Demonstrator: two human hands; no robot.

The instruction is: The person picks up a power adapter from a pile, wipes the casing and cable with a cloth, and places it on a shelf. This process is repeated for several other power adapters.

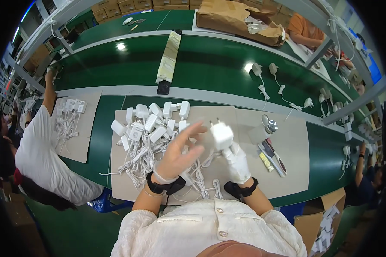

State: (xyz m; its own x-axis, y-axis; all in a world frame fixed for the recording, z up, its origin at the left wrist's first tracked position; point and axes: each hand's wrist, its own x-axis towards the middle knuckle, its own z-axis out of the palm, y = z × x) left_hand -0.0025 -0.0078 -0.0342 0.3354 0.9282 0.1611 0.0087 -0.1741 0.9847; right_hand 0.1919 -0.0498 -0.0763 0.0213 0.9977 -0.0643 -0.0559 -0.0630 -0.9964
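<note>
In my gloved right hand (237, 165) is a white power adapter (221, 135), held up over the cardboard sheet (248, 180) with its two pins pointing away from me. My left hand (181, 150) is bare, its fingers apart and slightly blurred, just left of the adapter with nothing in it. Beneath and beyond that hand lies a heap of white power adapters (150, 123) with their tangled white cables (143, 156). Black bands wrap both my wrists.
Right of my hands stand a dispenser bottle (258, 133) and several hand tools (270, 156). Beyond runs a green conveyor belt (210, 58) carrying more adapters (257, 70). A co-worker in white (47, 150) sits at left. An open carton (311, 227) is at lower right.
</note>
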